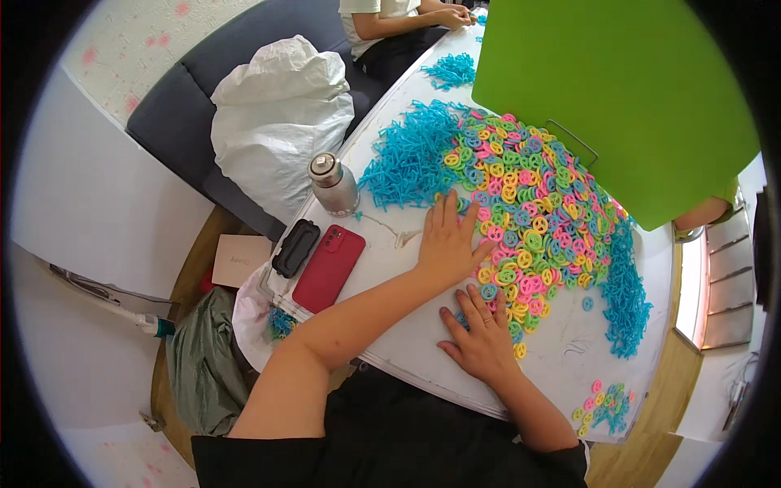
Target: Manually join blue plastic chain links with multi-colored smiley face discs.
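A wide heap of small round plastic pieces (545,215) in pink, yellow, green and blue covers the middle of the white table (390,317). At the heap's left edge lies my left hand (446,242), fingers stretched out, the fingertips by the outermost pieces. Nearer to me, my right hand (482,337) rests palm down with its fingers apart, touching the heap's near edge. Neither hand grips anything. Thin blue plastic pieces (411,159) form a pile beyond my left hand, joining the round ones. A second blue pile (625,297) sits on the right.
Left of my hands are a red phone (329,268), a black case (296,249) and a metal bottle (333,185). A large green board (610,98) overhangs the far right. Another person (399,24) sits beyond, past a white sack (281,122). Mixed pieces (606,407) lie near the right corner.
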